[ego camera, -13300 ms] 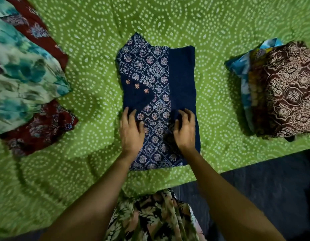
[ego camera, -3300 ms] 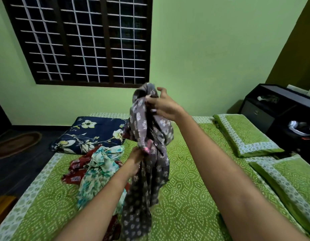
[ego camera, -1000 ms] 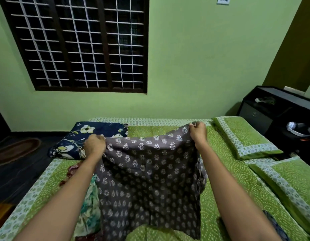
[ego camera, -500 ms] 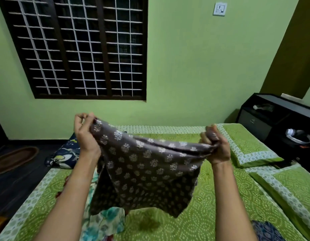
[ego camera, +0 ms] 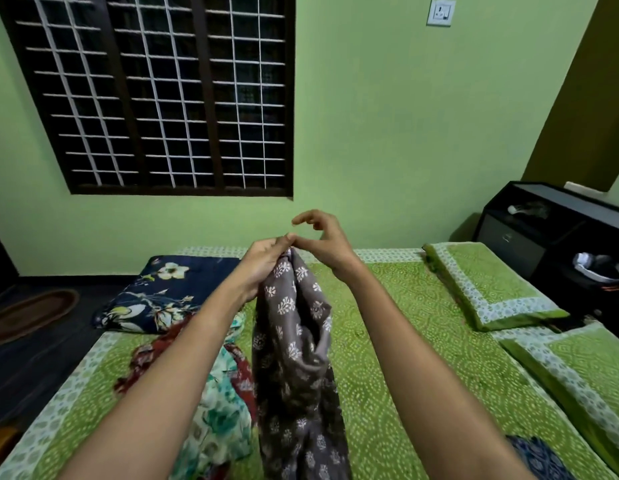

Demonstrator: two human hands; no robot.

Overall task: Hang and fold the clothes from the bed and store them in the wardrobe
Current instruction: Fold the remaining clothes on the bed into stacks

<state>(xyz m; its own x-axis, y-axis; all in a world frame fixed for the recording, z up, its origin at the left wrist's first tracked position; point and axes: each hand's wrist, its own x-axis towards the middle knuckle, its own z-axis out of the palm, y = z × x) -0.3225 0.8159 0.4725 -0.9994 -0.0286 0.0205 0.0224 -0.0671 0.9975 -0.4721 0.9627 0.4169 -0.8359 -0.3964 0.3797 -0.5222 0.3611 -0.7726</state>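
Note:
A grey garment with white floral print [ego camera: 294, 358] hangs doubled over from my two hands, above the green bedspread [ego camera: 405, 358]. My left hand [ego camera: 263, 265] grips its gathered top edge. My right hand [ego camera: 327, 244] meets the left at that same top edge and pinches it with thumb and a finger, its index finger lifted. The garment's lower part trails down out of the frame. A teal floral garment [ego camera: 218, 417] and a red printed garment [ego camera: 152, 355] lie crumpled on the bed under my left forearm.
A folded navy printed piece [ego camera: 536, 455] shows at the bottom right on the bed. A navy floral pillow [ego camera: 162, 296] lies at the far left, two green pillows [ego camera: 481, 282] at the right. A black cabinet [ego camera: 543, 230] stands beside the bed.
My hands held the grey garment spread wide, then lifted it. Now they have come together in the middle, so the garment hangs folded in half lengthwise.

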